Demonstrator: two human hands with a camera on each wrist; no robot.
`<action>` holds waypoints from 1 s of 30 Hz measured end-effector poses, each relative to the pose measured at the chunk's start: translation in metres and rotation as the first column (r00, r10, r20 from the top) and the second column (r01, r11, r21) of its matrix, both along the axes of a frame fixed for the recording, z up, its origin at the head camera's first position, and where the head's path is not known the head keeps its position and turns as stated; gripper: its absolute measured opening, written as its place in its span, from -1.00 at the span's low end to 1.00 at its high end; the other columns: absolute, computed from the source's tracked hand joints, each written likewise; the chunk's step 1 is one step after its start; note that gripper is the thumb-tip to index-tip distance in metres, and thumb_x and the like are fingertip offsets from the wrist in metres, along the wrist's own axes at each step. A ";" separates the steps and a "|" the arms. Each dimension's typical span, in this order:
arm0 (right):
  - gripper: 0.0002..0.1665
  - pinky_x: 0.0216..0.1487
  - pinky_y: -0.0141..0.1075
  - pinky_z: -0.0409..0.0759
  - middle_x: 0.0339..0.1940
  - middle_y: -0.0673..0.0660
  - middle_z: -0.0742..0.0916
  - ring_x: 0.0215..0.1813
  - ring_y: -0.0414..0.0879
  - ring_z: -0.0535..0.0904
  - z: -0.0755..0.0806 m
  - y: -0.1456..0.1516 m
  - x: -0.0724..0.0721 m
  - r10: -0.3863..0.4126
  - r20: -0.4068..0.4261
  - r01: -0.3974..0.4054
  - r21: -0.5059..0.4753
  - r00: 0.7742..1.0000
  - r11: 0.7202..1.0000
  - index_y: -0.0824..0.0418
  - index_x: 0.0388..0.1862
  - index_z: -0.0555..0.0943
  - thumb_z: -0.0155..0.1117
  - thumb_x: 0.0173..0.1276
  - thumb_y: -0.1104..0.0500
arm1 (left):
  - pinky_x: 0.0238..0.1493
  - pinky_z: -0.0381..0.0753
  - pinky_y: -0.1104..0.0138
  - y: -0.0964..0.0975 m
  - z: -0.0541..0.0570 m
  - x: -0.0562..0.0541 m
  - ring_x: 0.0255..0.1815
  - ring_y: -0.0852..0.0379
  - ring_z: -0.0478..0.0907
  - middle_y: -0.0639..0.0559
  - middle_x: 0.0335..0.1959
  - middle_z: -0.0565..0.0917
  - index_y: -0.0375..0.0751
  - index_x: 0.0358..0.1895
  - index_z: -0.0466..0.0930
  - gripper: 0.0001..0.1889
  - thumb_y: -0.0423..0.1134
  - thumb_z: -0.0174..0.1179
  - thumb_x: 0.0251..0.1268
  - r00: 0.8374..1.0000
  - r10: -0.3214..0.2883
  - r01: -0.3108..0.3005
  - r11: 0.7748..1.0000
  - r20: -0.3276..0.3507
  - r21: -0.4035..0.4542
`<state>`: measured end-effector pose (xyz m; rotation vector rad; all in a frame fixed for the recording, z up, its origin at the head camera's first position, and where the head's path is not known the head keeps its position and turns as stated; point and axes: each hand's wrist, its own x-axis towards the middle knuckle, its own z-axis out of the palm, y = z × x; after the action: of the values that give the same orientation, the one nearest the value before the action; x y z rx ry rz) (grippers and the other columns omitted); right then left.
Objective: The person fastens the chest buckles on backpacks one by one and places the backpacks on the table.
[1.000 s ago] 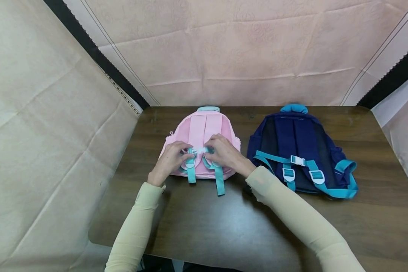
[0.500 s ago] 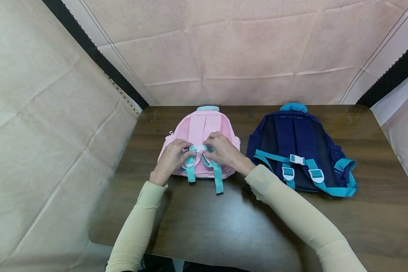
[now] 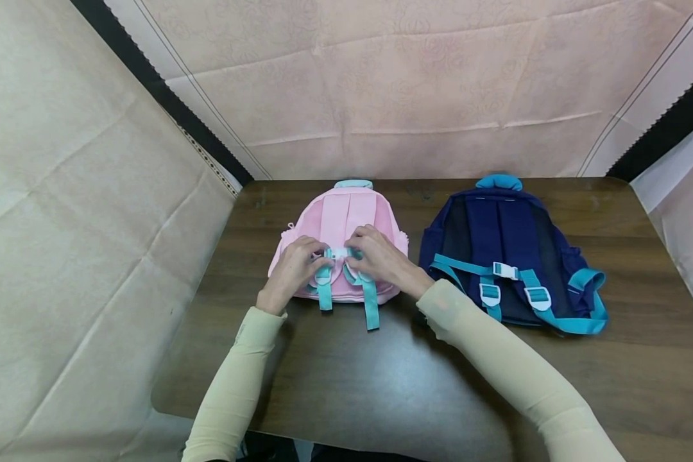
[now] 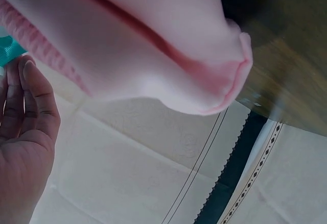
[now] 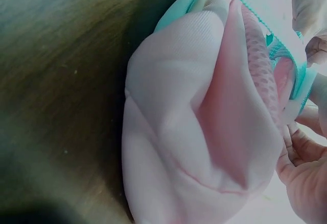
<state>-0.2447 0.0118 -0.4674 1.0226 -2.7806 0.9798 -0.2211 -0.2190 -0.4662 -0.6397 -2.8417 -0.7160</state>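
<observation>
A small pink backpack [image 3: 306, 224] lies straps-up on the table, its pale blue handle at the far end. A white buckle [image 3: 339, 253] joins its turquoise straps across the middle. My left hand [image 3: 293, 266] pinches the strap at the buckle's left side between thumb and fingers. On the other side, my right hand [image 3: 379, 255] pinches the strap close to the buckle. Two turquoise strap ends [image 3: 371, 308] hang over the bag's near edge. The right wrist view shows the bag's side pocket [image 5: 173, 96] and the right hand beside the turquoise webbing.
To the right lies a navy backpack [image 3: 485, 218] with turquoise straps, its white buckle [image 3: 505, 272] fastened. Both bags rest on a dark wooden table [image 3: 381, 385]. Pale cloth [image 3: 410, 96] hangs behind the table and along its left side.
Both hands have risen very slightly with the buckle and straps since a second ago. They keep the same hold, and the backpacks stay in place.
</observation>
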 end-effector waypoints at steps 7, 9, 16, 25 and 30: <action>-0.58 0.31 -0.06 0.74 0.12 0.28 0.81 0.15 0.11 0.66 -0.001 0.001 0.002 -0.003 -0.002 0.003 0.007 1.000 1.000 0.34 0.22 0.79 0.52 0.47 0.18 | 0.08 0.83 0.06 0.003 -0.001 -0.001 -0.08 -0.08 0.72 -0.20 -0.09 0.85 -0.32 0.03 0.84 -0.65 -0.19 0.58 0.28 1.000 -0.013 0.013 1.000 -0.006 0.011; -0.59 0.31 -0.06 0.74 0.12 0.28 0.81 0.16 0.11 0.67 -0.002 0.002 0.002 -0.003 -0.009 0.003 0.004 1.000 1.000 0.34 0.21 0.79 0.52 0.47 0.19 | 0.03 0.83 0.07 0.005 -0.002 -0.002 -0.11 -0.07 0.71 -0.20 -0.12 0.85 -0.34 0.01 0.84 -0.67 -0.20 0.57 0.29 0.999 -0.027 0.027 0.999 -0.022 0.017; -0.61 0.29 -0.07 0.73 0.10 0.27 0.82 0.14 0.10 0.67 -0.005 0.001 0.001 -0.023 -0.010 0.023 -0.003 1.000 1.000 0.34 0.19 0.80 0.52 0.48 0.19 | -0.04 0.80 0.07 0.005 -0.003 -0.005 -0.15 -0.05 0.70 -0.18 -0.16 0.83 -0.34 -0.05 0.83 -0.73 -0.22 0.54 0.33 0.998 -0.050 0.051 0.999 -0.045 0.015; -0.58 0.28 -0.10 0.76 0.13 0.26 0.81 0.16 0.09 0.65 -0.007 0.003 0.009 -0.050 0.017 0.050 -0.021 0.999 0.999 0.32 0.22 0.79 0.53 0.47 0.14 | 0.05 0.79 0.03 -0.005 -0.007 -0.001 -0.11 -0.09 0.73 -0.17 -0.16 0.84 -0.32 -0.06 0.84 -0.70 -0.17 0.58 0.29 0.998 -0.033 0.032 0.999 -0.053 -0.020; -0.54 0.33 -0.07 0.77 0.19 0.27 0.80 0.24 0.12 0.65 -0.001 0.012 0.014 -0.096 0.009 0.096 -0.025 0.995 0.995 0.32 0.26 0.77 0.51 0.50 0.11 | 0.10 0.82 0.01 -0.010 -0.006 0.002 -0.10 -0.10 0.74 -0.17 -0.14 0.85 -0.29 -0.05 0.84 -0.68 -0.17 0.61 0.25 0.999 -0.004 0.003 1.000 -0.044 -0.024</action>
<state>-0.2304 0.0235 -0.4688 0.8751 -2.7861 1.0061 -0.2186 -0.2290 -0.4726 -0.6561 -2.8137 -0.6612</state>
